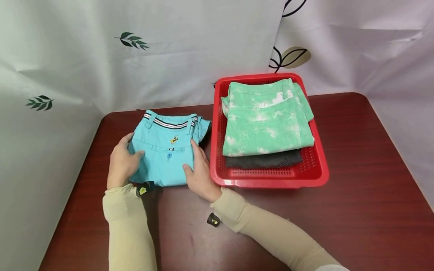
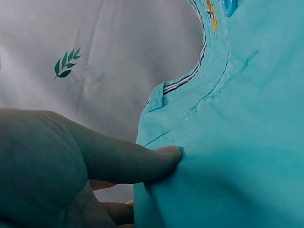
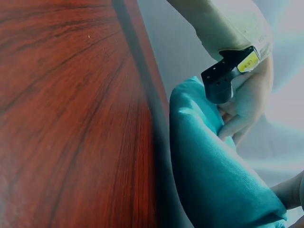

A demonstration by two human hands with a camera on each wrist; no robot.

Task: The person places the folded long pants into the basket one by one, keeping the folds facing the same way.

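Note:
A folded pair of turquoise pants (image 1: 159, 165) has a striped inner waistband, belt loops and a buttoned back pocket. On its left edge my left hand (image 1: 123, 162) grips the cloth, thumb on top and fingers at the side and beneath, as the left wrist view shows around the thumb (image 2: 161, 161). My right hand (image 1: 200, 175) holds the right edge, its thumb over the front face. In the right wrist view the pants (image 3: 209, 166) bulge along their folded lower edge, held off the table there, with the left hand (image 3: 249, 102) beyond.
Right beside the pants stands a red plastic basket (image 1: 271, 183). It holds folded green-and-white tie-dye pants (image 1: 268, 131) on top of a dark folded garment (image 1: 264, 160). Something dark (image 1: 205, 140) shows behind the turquoise pants. A white patterned curtain (image 1: 190, 56) hangs behind the brown table (image 1: 366, 180).

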